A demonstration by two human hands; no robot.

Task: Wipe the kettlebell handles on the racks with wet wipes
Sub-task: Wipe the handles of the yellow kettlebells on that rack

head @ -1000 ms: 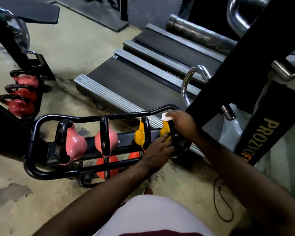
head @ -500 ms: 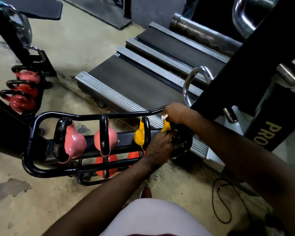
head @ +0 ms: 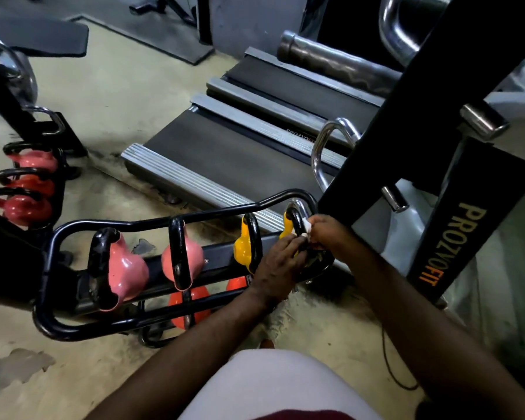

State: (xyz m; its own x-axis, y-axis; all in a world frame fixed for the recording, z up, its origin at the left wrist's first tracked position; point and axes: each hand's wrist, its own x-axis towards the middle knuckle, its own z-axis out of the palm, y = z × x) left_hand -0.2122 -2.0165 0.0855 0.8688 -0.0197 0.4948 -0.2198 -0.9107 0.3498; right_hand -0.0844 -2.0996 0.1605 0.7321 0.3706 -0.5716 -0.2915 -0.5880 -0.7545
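Now, mid-frame, my right hand (head: 326, 234) pinches the wipe (head: 306, 228); my left hand (head: 281, 262) grips the last yellow kettlebell (head: 286, 231). I should rub all round its handle (head: 293, 218).

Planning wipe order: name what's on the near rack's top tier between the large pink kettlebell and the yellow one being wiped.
Head view: between the large pink kettlebell and the wiped yellow kettlebell stand a smaller pink kettlebell and a second yellow kettlebell.
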